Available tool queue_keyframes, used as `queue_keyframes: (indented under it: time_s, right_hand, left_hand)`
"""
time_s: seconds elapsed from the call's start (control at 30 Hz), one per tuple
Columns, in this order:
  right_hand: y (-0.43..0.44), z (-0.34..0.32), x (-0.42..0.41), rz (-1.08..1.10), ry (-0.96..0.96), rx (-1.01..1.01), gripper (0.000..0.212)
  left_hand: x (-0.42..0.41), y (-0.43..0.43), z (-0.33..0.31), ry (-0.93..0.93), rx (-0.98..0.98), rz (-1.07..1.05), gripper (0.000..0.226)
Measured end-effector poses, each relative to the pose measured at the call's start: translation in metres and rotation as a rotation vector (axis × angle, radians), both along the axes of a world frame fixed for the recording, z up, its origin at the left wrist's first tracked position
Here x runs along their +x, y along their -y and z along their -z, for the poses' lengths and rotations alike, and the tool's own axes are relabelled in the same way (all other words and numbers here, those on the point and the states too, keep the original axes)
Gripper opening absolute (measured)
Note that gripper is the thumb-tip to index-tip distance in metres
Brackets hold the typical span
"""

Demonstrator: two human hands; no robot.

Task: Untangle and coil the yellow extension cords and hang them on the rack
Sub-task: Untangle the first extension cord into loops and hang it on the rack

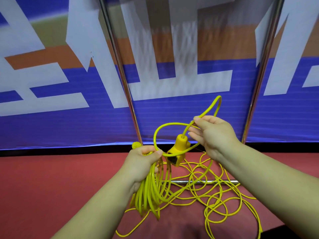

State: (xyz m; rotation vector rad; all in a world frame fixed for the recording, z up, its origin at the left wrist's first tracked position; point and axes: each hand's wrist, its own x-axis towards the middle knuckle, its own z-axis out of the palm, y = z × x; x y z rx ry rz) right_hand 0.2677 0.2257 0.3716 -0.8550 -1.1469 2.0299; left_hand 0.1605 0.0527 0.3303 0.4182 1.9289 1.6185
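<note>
My left hand [145,161] grips the top of a coiled bundle of yellow extension cord [150,192], whose loops hang down below the fist. My right hand [212,133] pinches a strand of the same cord [209,107] that arcs up in a loop above my fingers. Between the hands hangs the yellow socket end [179,149] with a black face, with a cord loop wrapped around it. More yellow cord lies tangled on the red floor [215,192] to the right. A yellow plug [136,145] pokes out above my left hand.
Two chrome uprights of the rack [120,69] [262,69] rise ahead, and its low crossbar [198,181] lies under the tangle. A blue, white and orange banner [51,100] stands behind the rack. Red carpet [51,183] covers the floor.
</note>
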Motion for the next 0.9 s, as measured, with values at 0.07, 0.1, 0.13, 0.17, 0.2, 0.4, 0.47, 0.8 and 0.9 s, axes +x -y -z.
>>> queue_keyframes:
  time_s: [0.07,0.1,0.13,0.17,0.2,0.4,0.47,0.8,0.9]
  right_hand:
    - [-0.006,-0.001,0.001,0.043,-0.010,0.004,0.012]
    - [-0.009,-0.001,0.000,0.059,-0.016,-0.001,0.013]
    - [-0.012,-0.001,0.001,0.066,-0.024,-0.015,0.012]
    - [-0.014,-0.001,0.001,0.061,-0.032,-0.038,0.010]
    - [-0.016,-0.001,0.001,0.044,-0.038,-0.061,0.009]
    - [-0.022,-0.010,0.008,-0.131,-0.051,-0.099,0.009]
    - [-0.028,-0.016,0.012,-0.246,-0.038,-0.120,0.014]
    - [-0.055,0.001,0.033,-0.574,0.440,0.303,0.024]
    - [-0.064,0.007,0.037,-0.521,0.641,0.530,0.020]
  left_hand:
    - [0.003,0.001,-0.001,0.048,0.013,0.041,0.014]
    - [0.004,0.002,0.000,0.057,0.008,0.059,0.013]
    - [0.005,0.002,0.001,0.058,-0.004,0.073,0.013]
    - [0.006,0.002,0.004,0.053,-0.020,0.082,0.014]
    - [0.007,0.001,0.006,0.044,-0.038,0.084,0.015]
    - [-0.004,-0.003,0.027,0.028,-0.111,-0.018,0.018]
    - [-0.012,-0.003,0.035,0.033,-0.130,-0.070,0.022]
    - [-0.055,0.015,0.051,0.014,-0.102,-0.367,0.018]
    - [-0.062,0.018,0.050,-0.031,-0.076,-0.386,0.018]
